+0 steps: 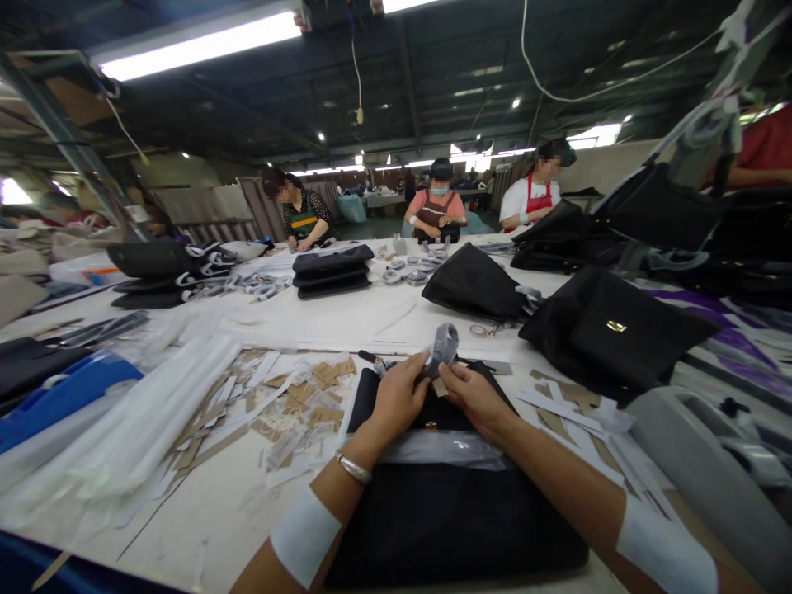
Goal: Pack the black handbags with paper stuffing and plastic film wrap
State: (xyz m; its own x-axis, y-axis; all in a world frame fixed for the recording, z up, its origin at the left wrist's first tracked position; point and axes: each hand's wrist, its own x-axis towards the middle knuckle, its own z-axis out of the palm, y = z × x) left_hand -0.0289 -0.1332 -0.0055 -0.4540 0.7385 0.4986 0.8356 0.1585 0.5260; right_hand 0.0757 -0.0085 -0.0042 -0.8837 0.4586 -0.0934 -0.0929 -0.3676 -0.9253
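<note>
A black handbag lies flat in front of me, with a gold clasp and a strip of clear plastic across it. Above its far part, my left hand and my right hand come together with fingers closed around a coiled strap in greyish plastic wrap. The loop of the strap stands up between the fingertips. A small tan tag shows under the right fingers. Just beyond the left hand lies a short black-handled tool, partly hidden.
Cardboard tags and plastic sleeves cover the left of the table. Black bags lie at right, near a grey machine-like object. Stacked black bags and wrapped straps lie farther back. Several people work across the table.
</note>
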